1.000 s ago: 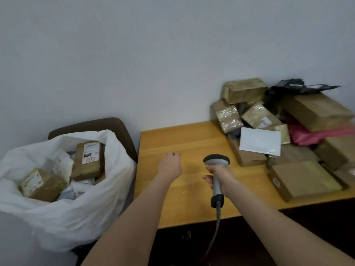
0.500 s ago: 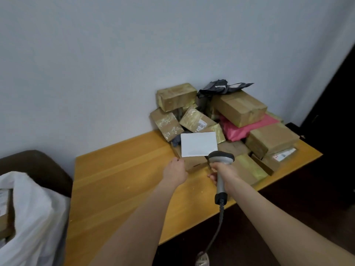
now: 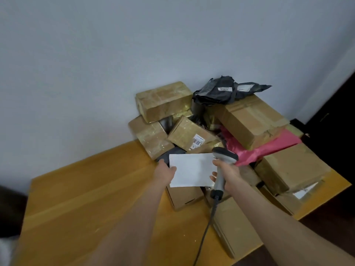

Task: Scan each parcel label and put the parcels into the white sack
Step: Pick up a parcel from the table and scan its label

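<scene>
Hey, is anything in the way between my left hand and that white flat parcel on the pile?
Nothing visible. The left hand is at the left edge of the white flat parcel, which lies on top of the pile. The right hand holds the scanner at its right edge.

Glossy taped cardboard boxes (image 3: 163, 100), smooth wooden table (image 3: 86, 189), matt white envelope (image 3: 192, 169).

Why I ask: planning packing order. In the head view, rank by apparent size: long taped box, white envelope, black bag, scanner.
1. long taped box.
2. white envelope and black bag: alike; envelope is nearer, so unranked.
3. scanner.
</scene>
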